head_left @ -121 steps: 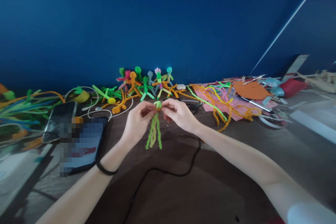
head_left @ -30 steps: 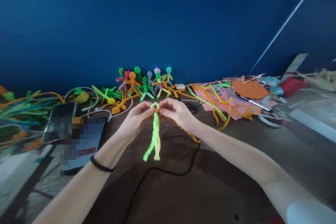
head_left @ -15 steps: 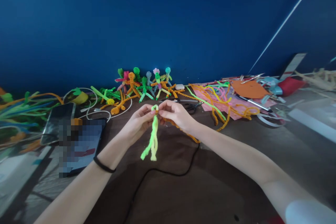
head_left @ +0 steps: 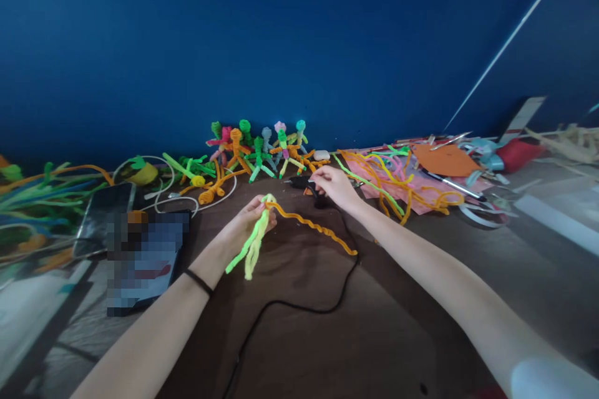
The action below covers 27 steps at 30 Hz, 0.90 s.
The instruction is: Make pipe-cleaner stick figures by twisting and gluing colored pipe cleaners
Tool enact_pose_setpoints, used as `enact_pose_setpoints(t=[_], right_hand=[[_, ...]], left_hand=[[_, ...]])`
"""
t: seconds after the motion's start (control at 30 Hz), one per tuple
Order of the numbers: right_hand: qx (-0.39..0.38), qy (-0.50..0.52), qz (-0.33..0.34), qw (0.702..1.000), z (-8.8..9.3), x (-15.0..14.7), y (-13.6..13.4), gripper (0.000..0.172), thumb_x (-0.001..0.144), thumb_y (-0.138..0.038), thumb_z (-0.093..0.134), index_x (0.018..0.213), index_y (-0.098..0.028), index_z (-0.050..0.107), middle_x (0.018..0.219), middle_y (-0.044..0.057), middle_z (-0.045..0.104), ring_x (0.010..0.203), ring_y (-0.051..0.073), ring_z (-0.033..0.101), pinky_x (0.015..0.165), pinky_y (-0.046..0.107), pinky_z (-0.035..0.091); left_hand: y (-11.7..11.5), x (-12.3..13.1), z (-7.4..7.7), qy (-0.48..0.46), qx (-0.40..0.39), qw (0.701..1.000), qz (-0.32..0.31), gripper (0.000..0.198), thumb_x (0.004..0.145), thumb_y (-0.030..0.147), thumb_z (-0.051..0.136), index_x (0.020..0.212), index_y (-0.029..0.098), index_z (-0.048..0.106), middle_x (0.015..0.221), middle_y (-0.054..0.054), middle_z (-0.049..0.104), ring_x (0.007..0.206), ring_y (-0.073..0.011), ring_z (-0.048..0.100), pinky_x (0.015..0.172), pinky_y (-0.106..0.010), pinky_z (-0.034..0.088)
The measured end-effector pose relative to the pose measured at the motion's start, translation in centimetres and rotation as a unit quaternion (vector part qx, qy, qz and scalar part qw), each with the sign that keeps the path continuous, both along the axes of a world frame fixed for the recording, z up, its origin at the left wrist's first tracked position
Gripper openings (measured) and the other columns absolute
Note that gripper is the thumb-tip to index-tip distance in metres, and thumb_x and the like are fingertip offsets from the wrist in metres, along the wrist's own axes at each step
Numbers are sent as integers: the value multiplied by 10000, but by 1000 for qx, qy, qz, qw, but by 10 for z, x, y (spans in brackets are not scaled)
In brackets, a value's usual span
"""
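Observation:
In my left hand (head_left: 249, 221), closed near the centre, is a green and pale yellow fuzzy-stem piece (head_left: 255, 242), its loose ends hanging down. An orange fuzzy stem (head_left: 314, 225) runs from its top toward the right, wavy along its length. My right hand (head_left: 331, 186) is away from the piece, its fingers closed together over a black tool (head_left: 299, 182) that lies behind; what the fingertips hold, if anything, is too small to name. A black cord (head_left: 299, 307) curves across the dark table (head_left: 374, 336).
Several fuzzy-stem figures (head_left: 259, 159) stand along the blue wall. At left lie a tablet (head_left: 156, 262), a phone (head_left: 105, 218) and many green stems (head_left: 44, 199). Orange stems (head_left: 437, 198), pink sheets (head_left: 358, 168) and a pen (head_left: 456, 187) lie at right.
My right hand has let go of the piece and moved right and slightly up, to the black tool. My left hand has shifted left and down with the piece, exposing the orange stem.

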State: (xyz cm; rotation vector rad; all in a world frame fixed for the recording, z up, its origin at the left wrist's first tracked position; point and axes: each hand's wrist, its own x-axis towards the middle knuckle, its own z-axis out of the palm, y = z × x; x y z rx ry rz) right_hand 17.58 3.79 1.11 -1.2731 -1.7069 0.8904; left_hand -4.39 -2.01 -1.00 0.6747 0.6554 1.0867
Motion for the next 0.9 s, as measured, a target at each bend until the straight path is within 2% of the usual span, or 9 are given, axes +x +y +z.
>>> enact_pose_setpoints(t=[0.07, 0.17, 0.23, 0.3, 0.4, 0.53, 0.67, 0.8, 0.9], right_hand=[[54, -126, -87, 987, -5, 7, 5, 201, 780, -375, 482, 797, -179, 523, 716, 27, 605, 682, 159, 583, 620, 276, 432], [54, -268, -110, 956, -11, 4, 1, 413, 738, -552, 481, 944, -194, 480, 786, 52, 623, 728, 213, 591, 619, 308, 418], [72, -314, -101, 941, -13, -3, -4, 472, 729, -552, 496, 1024, -188, 442, 902, 89, 625, 794, 246, 595, 614, 316, 416], [90, -336, -98, 932, -14, -9, -8, 437, 746, -489, 508, 1049, -185, 425, 988, 110, 611, 850, 267, 591, 619, 324, 417], [83, -320, -96, 939, -15, -11, -11, 364, 769, -391, 512, 1057, -191, 415, 968, 94, 617, 855, 256, 593, 643, 324, 422], [97, -204, -103, 969, -20, -10, -10, 298, 794, -308, 475, 1051, -175, 401, 929, 84, 605, 855, 226, 588, 704, 331, 427], [87, 41, -43, 994, -25, -18, -7, 301, 802, -339, 450, 1045, -188, 356, 945, 62, 568, 656, 130, 571, 655, 299, 443], [-21, 266, 12, 964, -18, -30, -9, 406, 677, -354, 609, 977, -209, 377, 826, -11, 565, 547, 83, 514, 599, 267, 442], [-110, 357, 83, 924, -6, -35, -17, 391, 564, -281, 714, 854, -198, 465, 746, -36, 559, 569, 77, 513, 590, 237, 445]], left_hand=[[2, -1, -1, -36, -11, 999, 34, 119, 703, 113, 624, 771, 181, 553, 648, 10, 572, 589, -95, 567, 612, -227, 486], [2, -1, 1, -68, -21, 995, 67, 77, 763, 120, 550, 771, 191, 523, 616, 24, 536, 561, -84, 547, 578, -215, 475], [1, 1, 5, -74, -25, 994, 71, 63, 785, 135, 526, 763, 190, 505, 610, 31, 513, 539, -71, 527, 558, -205, 465], [-1, 3, 9, -72, -40, 994, 78, 71, 792, 140, 521, 747, 185, 489, 601, 36, 488, 513, -61, 504, 532, -197, 453], [-4, 5, 15, -91, -53, 991, 82, 97, 808, 128, 488, 726, 178, 476, 591, 37, 466, 503, -54, 492, 505, -175, 438], [-5, 3, 16, -97, -57, 991, 68, 106, 820, 131, 465, 726, 176, 483, 590, 35, 459, 493, -51, 483, 501, -176, 444], [-4, 1, 15, -86, -55, 992, 70, 119, 817, 141, 476, 703, 174, 489, 585, 32, 468, 489, -49, 474, 506, -176, 445], [-5, 0, 14, -85, -54, 993, 64, 114, 785, 107, 506, 699, 181, 513, 578, 24, 490, 500, -61, 477, 514, -187, 446], [-5, -1, 10, -86, -36, 995, 36, 97, 745, 96, 559, 720, 190, 553, 613, 22, 520, 524, -65, 487, 527, -193, 449]])
